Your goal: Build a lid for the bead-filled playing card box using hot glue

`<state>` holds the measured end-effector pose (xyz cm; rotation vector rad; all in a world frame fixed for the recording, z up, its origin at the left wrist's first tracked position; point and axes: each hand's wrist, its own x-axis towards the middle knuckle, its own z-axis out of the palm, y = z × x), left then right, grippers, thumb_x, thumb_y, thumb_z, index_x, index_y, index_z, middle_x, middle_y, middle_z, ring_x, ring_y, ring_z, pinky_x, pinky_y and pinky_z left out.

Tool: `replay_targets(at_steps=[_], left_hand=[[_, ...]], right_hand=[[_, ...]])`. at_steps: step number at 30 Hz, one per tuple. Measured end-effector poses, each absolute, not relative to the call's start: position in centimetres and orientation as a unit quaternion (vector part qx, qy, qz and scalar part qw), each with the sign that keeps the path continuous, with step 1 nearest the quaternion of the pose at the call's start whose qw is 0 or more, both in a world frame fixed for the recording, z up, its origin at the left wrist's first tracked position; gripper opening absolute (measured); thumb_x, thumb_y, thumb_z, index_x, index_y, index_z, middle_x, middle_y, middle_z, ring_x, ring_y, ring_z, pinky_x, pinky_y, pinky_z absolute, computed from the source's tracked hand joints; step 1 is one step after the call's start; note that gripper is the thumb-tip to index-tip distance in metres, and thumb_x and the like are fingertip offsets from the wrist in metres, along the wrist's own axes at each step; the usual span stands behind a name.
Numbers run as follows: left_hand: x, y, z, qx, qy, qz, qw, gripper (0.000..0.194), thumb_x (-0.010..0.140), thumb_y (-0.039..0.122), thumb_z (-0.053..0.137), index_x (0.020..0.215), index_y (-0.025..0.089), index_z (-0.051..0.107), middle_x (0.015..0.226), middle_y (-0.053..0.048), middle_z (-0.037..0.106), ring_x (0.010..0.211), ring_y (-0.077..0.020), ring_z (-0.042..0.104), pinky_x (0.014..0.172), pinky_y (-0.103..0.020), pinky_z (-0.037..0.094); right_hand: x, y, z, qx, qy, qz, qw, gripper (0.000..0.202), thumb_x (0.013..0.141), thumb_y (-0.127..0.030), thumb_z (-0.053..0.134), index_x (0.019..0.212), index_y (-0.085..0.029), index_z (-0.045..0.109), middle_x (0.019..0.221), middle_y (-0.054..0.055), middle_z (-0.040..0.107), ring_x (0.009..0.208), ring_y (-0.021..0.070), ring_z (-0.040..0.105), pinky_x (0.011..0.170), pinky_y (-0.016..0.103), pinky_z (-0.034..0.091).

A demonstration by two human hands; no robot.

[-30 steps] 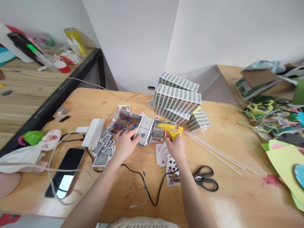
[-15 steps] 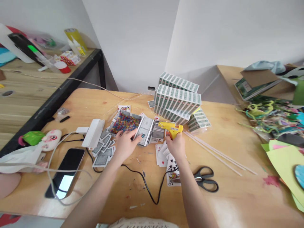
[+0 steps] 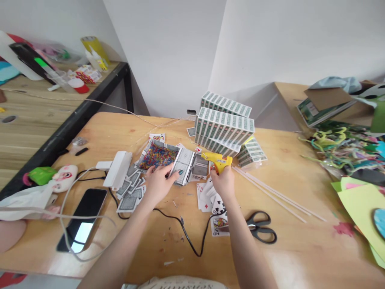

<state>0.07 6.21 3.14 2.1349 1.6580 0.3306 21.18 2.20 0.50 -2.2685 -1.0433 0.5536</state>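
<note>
A yellow glue gun (image 3: 219,161) is in my right hand (image 3: 224,182), its nozzle pointing left above the cards. My left hand (image 3: 160,184) has its fingers closed on the edge of a box-like structure made of playing cards (image 3: 183,163). The left compartment of that structure holds many small coloured beads (image 3: 156,156). Beside it on the right is a smaller card compartment (image 3: 200,166) with grey cards inside. Loose cards (image 3: 129,200) lie left of my left hand, and face-up cards (image 3: 206,196) spread beneath my right hand.
Stacked card boxes (image 3: 225,126) stand behind. Black scissors (image 3: 261,228) and white sticks (image 3: 270,193) lie to the right. A phone (image 3: 82,218), a white power strip (image 3: 118,170) and cables are at the left. The black cord (image 3: 185,235) crosses the table's front.
The glue gun in my right hand has shifted very slightly, its nozzle a little higher. My left hand and the card structure stay nearly in place.
</note>
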Motion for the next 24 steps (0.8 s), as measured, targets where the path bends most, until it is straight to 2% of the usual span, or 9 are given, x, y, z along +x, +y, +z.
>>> replay_targets(at_steps=[12, 24], left_hand=[[0.0, 6.3, 2.9, 0.766, 0.597, 0.121, 0.208, 0.036, 0.082, 0.045, 0.049, 0.107, 0.023, 0.065, 0.073, 0.000, 0.065, 0.076, -0.0171, 0.057, 0.095, -0.037, 0.030], [0.1, 6.3, 3.2, 0.768, 0.595, 0.117, 0.204, 0.031, 0.082, 0.042, 0.049, 0.100, 0.024, 0.066, 0.071, 0.000, 0.065, 0.075, -0.0171, 0.056, 0.093, -0.037, 0.032]], right_hand=[[21.0, 2.1, 0.8, -0.853, -0.399, 0.202, 0.268, 0.023, 0.074, -0.035, 0.046, 0.084, -0.015, 0.054, 0.071, 0.011, 0.064, 0.067, 0.0245, 0.061, 0.055, 0.029, 0.040], [20.8, 1.3, 0.9, -0.833, -0.409, 0.234, 0.291, 0.026, 0.073, -0.034, 0.046, 0.085, -0.014, 0.058, 0.074, 0.011, 0.067, 0.070, 0.0242, 0.064, 0.057, 0.028, 0.041]])
